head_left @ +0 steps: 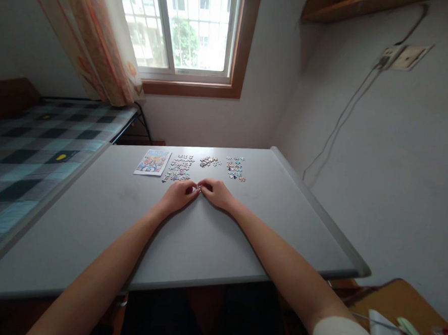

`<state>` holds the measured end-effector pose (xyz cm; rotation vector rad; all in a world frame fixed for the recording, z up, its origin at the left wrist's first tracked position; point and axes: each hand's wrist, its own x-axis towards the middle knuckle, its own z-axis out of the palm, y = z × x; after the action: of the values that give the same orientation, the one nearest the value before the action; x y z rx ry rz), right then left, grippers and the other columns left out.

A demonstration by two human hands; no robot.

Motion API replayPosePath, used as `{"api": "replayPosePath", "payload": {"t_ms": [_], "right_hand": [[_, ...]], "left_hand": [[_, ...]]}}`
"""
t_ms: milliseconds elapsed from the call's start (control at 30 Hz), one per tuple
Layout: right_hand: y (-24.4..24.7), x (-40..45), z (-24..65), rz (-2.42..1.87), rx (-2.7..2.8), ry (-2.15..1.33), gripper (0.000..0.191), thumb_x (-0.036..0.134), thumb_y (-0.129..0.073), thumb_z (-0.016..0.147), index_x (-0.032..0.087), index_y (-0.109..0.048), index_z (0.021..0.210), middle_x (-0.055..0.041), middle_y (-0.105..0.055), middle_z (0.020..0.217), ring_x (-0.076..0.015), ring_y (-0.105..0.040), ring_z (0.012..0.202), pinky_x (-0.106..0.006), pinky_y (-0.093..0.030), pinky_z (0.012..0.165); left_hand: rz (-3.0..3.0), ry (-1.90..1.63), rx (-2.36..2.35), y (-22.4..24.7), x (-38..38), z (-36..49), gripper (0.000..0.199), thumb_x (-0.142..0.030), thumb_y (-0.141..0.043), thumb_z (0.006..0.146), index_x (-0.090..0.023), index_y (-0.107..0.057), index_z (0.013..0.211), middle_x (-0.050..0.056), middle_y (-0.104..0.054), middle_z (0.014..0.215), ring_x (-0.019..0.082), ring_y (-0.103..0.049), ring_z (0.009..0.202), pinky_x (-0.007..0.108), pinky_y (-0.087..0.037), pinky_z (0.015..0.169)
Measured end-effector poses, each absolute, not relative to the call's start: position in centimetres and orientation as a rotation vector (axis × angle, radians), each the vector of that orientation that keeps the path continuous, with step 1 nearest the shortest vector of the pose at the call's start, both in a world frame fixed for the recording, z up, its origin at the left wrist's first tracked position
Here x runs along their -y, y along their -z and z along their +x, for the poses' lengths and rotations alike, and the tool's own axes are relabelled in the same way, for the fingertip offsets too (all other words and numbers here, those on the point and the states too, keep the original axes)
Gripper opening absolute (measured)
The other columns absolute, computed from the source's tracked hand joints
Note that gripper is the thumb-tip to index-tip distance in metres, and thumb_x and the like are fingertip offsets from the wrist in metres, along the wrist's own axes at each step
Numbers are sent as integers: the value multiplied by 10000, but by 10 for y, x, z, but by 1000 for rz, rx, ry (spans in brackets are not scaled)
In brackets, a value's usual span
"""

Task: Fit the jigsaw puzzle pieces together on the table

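My left hand (179, 194) and my right hand (215, 192) meet over the middle of the grey table (204, 247), fingertips pinched around a small puzzle piece (199, 187) that is mostly hidden. Just beyond my left hand, small puzzle pieces (181, 168) lie spread in rows. A loose pile of pieces (209, 161) sits past both hands. Further right, beyond my right hand, is another group of pieces (235, 167). A printed picture sheet (153, 162) lies flat to the left of the rows.
A bed with a checked cover (58, 142) stands along the table's left side. A wall with a hanging cable (336, 126) is on the right. At the lower right, a wooden stool (398, 299) holds a white object and other items.
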<state>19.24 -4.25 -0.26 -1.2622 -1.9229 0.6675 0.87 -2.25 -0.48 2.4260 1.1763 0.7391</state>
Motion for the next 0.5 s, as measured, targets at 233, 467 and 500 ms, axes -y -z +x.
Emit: {"api": "replayPosePath", "payload": {"t_ms": [233,467,500], "right_hand": [[1,44,192,-1275,1915,-671,219,162,-524,828,155,-717,931,-44,-716,880,-123,-606,777,-246,-455,763],[3,43,193,-1273,1928,-650,215,166,-527,829,155,-717,929,-44,-712,875,-120,-601,773,-242,-449,757],[3,42,193,-1272,1930,-649,215,167,-527,830,157,-717,929,-42,-712,875,-119,-600,773,-241,-448,756]], "left_hand": [[2420,-740,-1170,5,23,9,219,-335,-556,850,-156,-676,810,-3,-582,622,104,-476,570,218,-330,561],[2424,-743,-1165,5,23,9,228,-339,-551,854,-154,-667,787,-3,-573,619,105,-467,567,222,-327,561],[2419,-743,-1166,6,23,9,228,-340,-551,854,-155,-670,791,-3,-574,620,105,-467,567,222,-328,561]]}}
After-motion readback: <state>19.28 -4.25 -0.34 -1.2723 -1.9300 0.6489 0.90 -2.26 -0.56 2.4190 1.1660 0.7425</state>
